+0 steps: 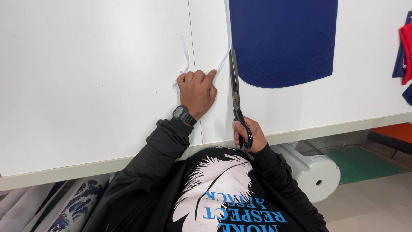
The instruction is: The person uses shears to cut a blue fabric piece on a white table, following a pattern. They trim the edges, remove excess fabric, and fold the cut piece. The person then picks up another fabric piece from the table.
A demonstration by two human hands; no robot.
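White cloth (128, 86) lies flat over the big desk (300, 131) and covers most of its top. A dark blue piece of fabric (283, 41) lies on the white cloth near the far edge of the desk, a bit toward the right side. Its near edge is curved at the corners.

The right hand (248, 136) is at the near edge of the desk. Its fingers are closed around the black handles of a long pair of scissors (235, 92). The metal blades point away from the person, toward the far edge. The blades run just beside the left side of the blue fabric, and their tips are at its left edge.

The left hand (197, 91) rests on the white cloth, just left of the scissors and near the middle of the desk. Its fingers are curled shut on a thin white strip (185, 53). One part of the strip loops up toward the far edge, and another part runs from the hand up toward the scissor tips. A black watch (183, 115) sits on the left wrist.

Under the desk, on the right, stands a white plastic machine (313, 169) on the floor. At the far right edge of the desk there are some red and blue clothes (406, 51). Rolled cloth (73, 206) leans below the desk on the left.
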